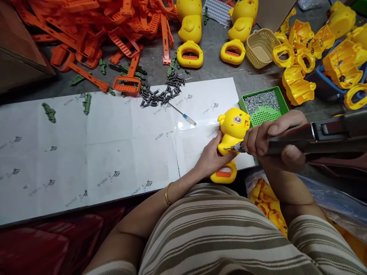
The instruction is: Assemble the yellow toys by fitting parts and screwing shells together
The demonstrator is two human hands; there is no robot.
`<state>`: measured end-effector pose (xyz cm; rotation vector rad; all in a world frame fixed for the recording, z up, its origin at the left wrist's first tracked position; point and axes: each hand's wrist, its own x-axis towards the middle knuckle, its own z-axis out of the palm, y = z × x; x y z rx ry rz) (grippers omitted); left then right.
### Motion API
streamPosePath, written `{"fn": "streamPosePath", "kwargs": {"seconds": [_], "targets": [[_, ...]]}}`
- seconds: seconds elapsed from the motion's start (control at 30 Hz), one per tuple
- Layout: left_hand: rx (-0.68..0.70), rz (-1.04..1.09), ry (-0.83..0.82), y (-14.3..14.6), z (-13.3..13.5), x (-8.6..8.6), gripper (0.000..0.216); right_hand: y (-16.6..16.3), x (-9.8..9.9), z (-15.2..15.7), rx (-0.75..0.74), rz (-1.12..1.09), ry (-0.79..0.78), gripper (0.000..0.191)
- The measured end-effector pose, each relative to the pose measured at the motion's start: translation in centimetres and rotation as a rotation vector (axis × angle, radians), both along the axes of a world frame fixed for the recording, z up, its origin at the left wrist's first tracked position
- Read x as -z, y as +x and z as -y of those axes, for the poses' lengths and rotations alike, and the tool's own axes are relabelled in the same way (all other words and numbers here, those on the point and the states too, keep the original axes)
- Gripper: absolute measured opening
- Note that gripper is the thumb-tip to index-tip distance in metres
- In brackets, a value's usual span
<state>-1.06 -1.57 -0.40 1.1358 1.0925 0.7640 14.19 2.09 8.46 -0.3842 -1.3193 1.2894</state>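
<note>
My left hand (211,156) grips a yellow bear-shaped toy (233,124) with an orange insert in its handle, steadying it at the right end of the white sheet (114,145). My right hand (272,139) is wrapped round a dark electric screwdriver (315,135). Its bit tip touches the toy's side just below the face.
A green tray (262,105) of screws lies behind the toy. A small hand screwdriver (183,114) and several black springs (163,93) rest on the sheet. Orange straps (94,30) are piled at the back left, with yellow toy shells (315,49) and a woven basket (260,47) at the back right.
</note>
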Motion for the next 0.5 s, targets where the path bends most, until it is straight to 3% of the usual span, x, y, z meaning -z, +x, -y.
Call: {"fn": "streamPosePath", "kwargs": {"seconds": [0.33,0.5], "targets": [[0.007,-0.043,0.007,0.0,-0.1,-0.6,0.068,-0.9,0.6,-0.1,0.014,0.049,-0.015,0.013],[0.005,-0.028,0.007,-0.3,-0.1,-0.6,0.045,-1.7,1.3,-0.4,-0.080,0.079,0.020,0.019]]}}
